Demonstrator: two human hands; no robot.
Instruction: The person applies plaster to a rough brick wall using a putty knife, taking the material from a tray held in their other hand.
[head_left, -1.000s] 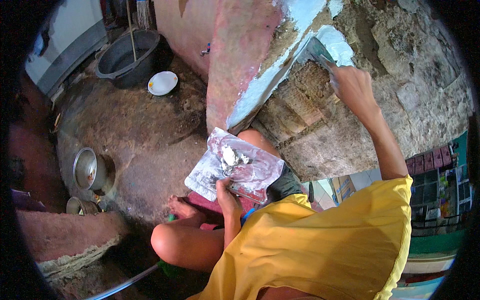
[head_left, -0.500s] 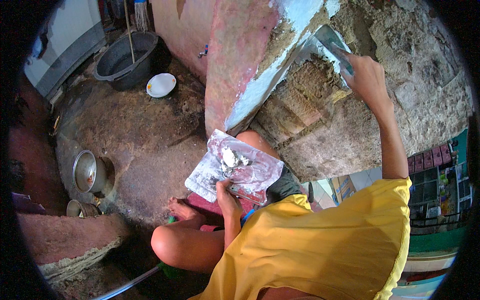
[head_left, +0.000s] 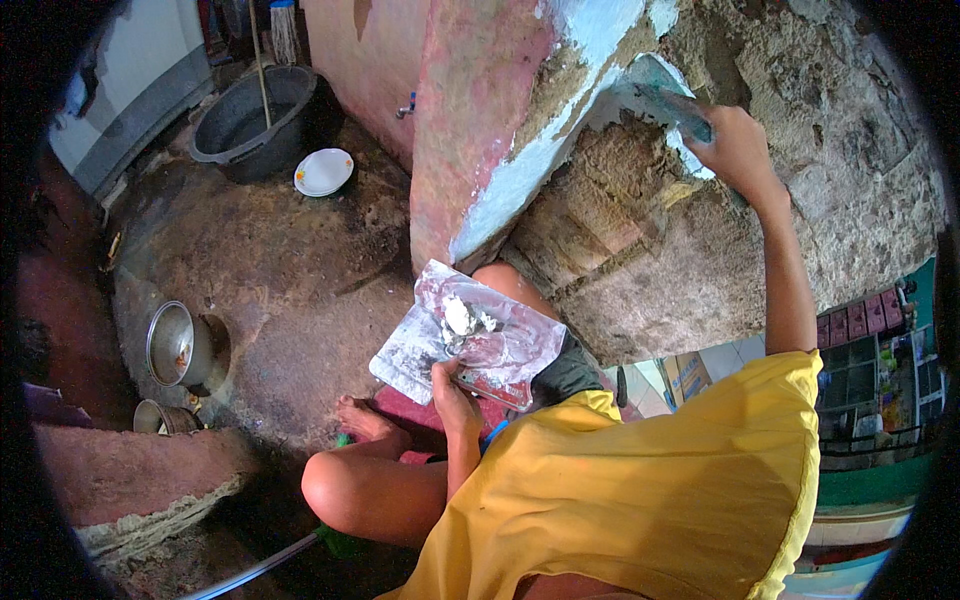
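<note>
My right hand point(head_left: 737, 155) grips a greenish putty knife point(head_left: 678, 108), its blade against the rough wall point(head_left: 850, 190) at the upper right. White putty point(head_left: 520, 165) coats the wall's corner edge in a long strip and surrounds the blade. Over my lap, my left hand point(head_left: 455, 398) holds a putty-smeared flat sheet point(head_left: 400, 362) by its near edge, thumb on top. A small lump of white putty point(head_left: 460, 316) sits on the sheet. My left fingers are mostly hidden beneath it.
On the stained floor point(head_left: 280, 290) stand a dark basin point(head_left: 225, 150) with a stick in it, a white plate point(head_left: 324, 172) and a metal pot point(head_left: 172, 345). A smaller pot point(head_left: 160, 418) is by the low ledge point(head_left: 150, 470). A tap point(head_left: 406, 105) juts from the pink wall point(head_left: 365, 60).
My right hand and the putty knife have shifted slightly, with the blade's angle changed against the wall. The left hand and its sheet stay nearly still.
</note>
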